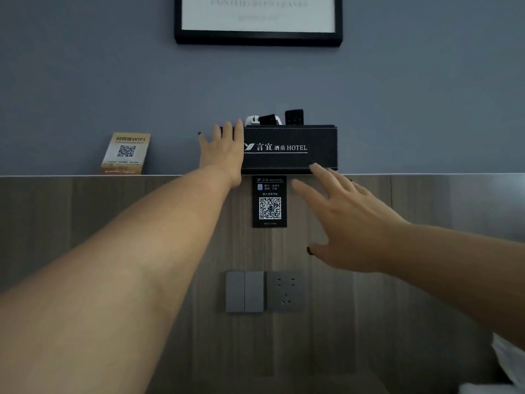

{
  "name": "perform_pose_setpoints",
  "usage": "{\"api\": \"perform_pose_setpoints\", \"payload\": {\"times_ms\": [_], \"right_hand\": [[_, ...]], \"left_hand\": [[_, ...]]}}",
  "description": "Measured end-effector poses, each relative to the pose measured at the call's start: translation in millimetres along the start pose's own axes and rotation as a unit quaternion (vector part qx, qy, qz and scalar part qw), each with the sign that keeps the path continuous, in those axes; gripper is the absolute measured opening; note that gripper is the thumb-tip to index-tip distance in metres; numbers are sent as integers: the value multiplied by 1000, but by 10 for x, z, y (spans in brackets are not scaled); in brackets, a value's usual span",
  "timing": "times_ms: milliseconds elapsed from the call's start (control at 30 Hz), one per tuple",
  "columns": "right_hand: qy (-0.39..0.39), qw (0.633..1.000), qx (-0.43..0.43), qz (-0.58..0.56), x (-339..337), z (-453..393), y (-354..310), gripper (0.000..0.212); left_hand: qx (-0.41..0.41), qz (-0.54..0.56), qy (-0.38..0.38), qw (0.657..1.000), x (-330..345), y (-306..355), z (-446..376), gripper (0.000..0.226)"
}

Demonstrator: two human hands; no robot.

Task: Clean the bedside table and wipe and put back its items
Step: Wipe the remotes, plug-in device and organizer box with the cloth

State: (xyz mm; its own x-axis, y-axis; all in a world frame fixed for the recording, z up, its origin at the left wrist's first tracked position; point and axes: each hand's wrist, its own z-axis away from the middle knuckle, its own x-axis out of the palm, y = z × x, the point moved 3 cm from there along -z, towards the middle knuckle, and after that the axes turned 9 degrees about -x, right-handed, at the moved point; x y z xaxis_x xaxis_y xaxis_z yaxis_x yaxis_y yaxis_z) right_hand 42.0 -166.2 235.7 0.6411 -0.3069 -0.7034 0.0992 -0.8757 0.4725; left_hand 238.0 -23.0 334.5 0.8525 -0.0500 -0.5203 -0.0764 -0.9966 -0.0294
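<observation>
While the black hotel box (289, 149) sits on the ledge (71, 175) above the QR card (269, 206), the left hand (224, 149) lies flat against its side and the right hand (349, 223) reaches open-fingered, so both hands should clasp opposite ends and lift level, keeping the 2 remotes (294, 117) upright.

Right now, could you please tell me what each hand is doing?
Left hand: open, straight fingers resting against the left end of the black hotel box.
Right hand: open, holding nothing, fingertips near the box's lower edge.
</observation>
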Motion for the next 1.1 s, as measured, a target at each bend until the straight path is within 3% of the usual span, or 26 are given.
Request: {"api": "perform_pose_setpoints", "payload": {"times_ms": [133,300,533,800,933,1100], "right_hand": [[8,1000,3,-18,96,-38,34,99],[64,995,54,-60,91,-46,96,106],[72,992,91,-53,-308,-36,-78,109],[86,991,74,-69,-940,166,-569,114],[84,984,102,-121,-829,517,-975,117],[83,986,70,-129,-498,1062,-1427,116]], "left_hand": [[34,-64,66,995,-175,-51,6,100],[44,-24,57,997,-481,-148,290,97],[33,-14,29,999,-1189,-615,740,98],[75,-37,36,996,-1873,-1226,1347,87],[77,0,29,997,-1872,-1536,1931,81],[97,44,22,994,-1788,-1730,2815,79]]}}
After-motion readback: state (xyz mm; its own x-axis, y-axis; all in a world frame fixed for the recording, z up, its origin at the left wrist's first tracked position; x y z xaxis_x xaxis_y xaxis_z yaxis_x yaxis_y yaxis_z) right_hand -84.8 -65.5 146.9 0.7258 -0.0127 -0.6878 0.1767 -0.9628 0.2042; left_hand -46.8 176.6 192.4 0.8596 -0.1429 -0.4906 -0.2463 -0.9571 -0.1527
